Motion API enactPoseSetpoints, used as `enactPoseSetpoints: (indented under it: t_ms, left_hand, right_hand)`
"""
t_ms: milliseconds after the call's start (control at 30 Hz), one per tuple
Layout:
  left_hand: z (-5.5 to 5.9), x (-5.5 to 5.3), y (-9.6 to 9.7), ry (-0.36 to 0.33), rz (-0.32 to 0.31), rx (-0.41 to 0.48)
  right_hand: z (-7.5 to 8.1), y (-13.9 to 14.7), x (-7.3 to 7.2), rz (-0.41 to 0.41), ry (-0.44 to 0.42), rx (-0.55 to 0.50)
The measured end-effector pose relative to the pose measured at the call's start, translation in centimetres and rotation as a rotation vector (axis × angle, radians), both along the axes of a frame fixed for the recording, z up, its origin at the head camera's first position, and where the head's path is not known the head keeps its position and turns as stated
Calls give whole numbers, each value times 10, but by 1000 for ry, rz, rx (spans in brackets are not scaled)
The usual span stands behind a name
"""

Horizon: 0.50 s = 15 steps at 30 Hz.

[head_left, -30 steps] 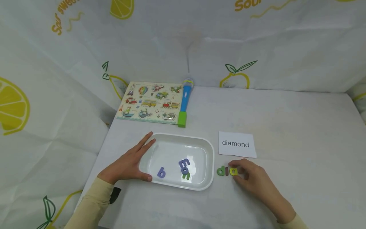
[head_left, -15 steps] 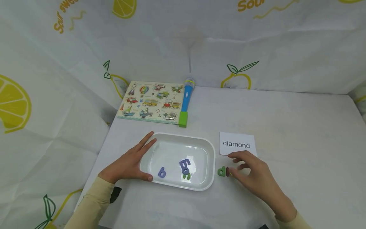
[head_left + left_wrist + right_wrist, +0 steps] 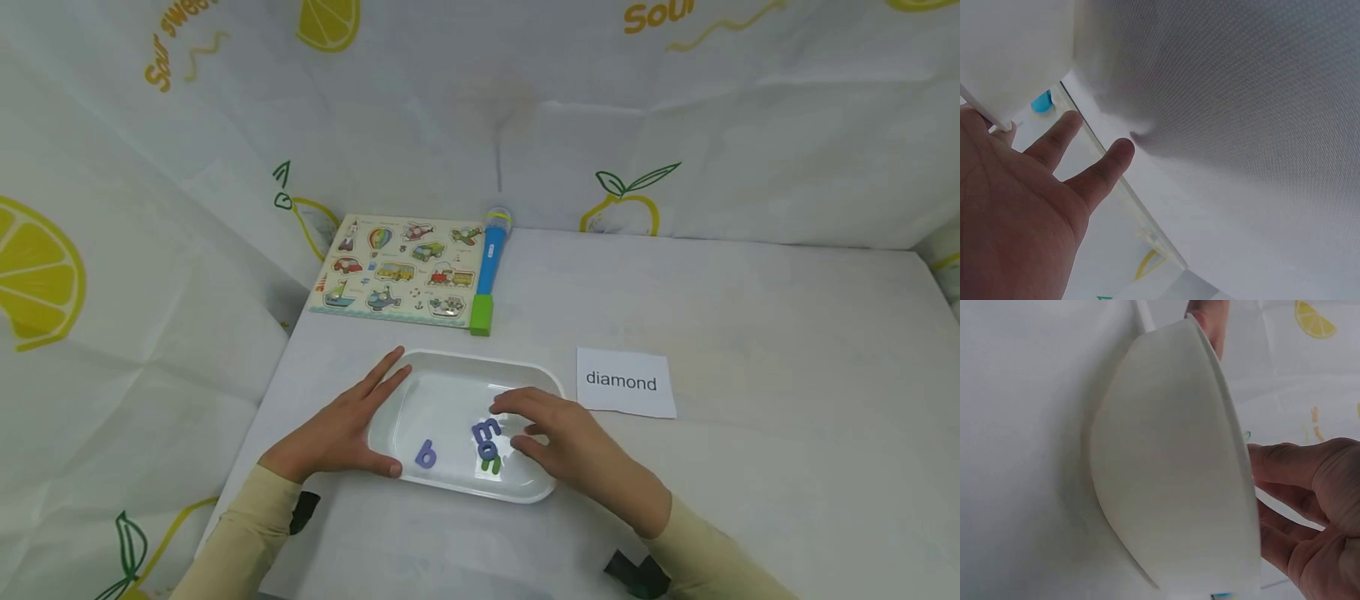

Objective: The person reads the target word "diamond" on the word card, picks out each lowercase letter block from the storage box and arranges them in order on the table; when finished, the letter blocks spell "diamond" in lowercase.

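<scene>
My left hand (image 3: 333, 429) rests at the left end of a white tray (image 3: 442, 385), fingers and thumb spread along its rim; two straight fingers (image 3: 1100, 172) show in the left wrist view. Inside lie a purple letter m (image 3: 484, 429), a blue-violet letter o (image 3: 487, 451) overlapping a green letter n (image 3: 491, 467), and, farther left, a purple letter like a b (image 3: 426, 454). My right hand (image 3: 581, 442) reaches over the tray's right side, thumb and fingers bent and apart beside the m and o, nothing between them. It hides the spot where the letters d, i and a lay.
A white card (image 3: 622, 402) reading "diamond" lies behind the right hand. Farther back are a vehicle picture board (image 3: 405, 287) and a blue toy microphone (image 3: 489, 262) with a green end. A printed lemon curtain (image 3: 555, 158) closes off the back.
My right hand has let go of the yellow letter a beside the i, lifted, and moved left over the tray, covering the d, i and a. The left hand stays on the tray.
</scene>
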<state>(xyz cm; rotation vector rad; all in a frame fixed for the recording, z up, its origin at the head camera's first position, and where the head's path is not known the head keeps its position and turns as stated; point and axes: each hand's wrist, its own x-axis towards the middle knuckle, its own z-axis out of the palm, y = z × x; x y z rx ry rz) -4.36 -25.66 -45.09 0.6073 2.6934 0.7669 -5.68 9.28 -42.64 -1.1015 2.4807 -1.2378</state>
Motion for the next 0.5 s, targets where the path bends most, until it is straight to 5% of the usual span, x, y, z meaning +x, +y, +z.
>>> enactPoseSetpoints:
  t_ms: [167, 500]
  left_hand:
    - [0, 0, 0, -2, -1, -3]
    - [1, 0, 1, -10, 2, 2]
  right_hand:
    - [-8, -22, -2, 74, 9, 227]
    - [-16, -45, -6, 137, 73, 399]
